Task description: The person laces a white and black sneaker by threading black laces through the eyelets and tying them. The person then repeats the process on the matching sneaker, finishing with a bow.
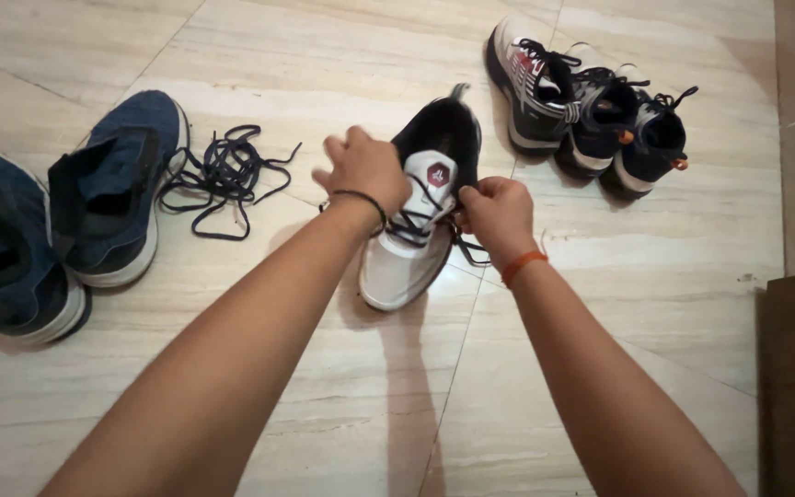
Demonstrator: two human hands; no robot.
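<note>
Both forearms reach toward 12 o'clock. Left hand (pixel 363 167) closed over the white-and-black sneaker (pixel 420 230); right hand (pixel 499 216) pinches its dark lace (pixel 413 227) at 3 o'clock. Sneaker mid-floor, long axis 12 to 6, toe nearest. Loose laces (pixel 223 177) at 10 o'clock.
</note>
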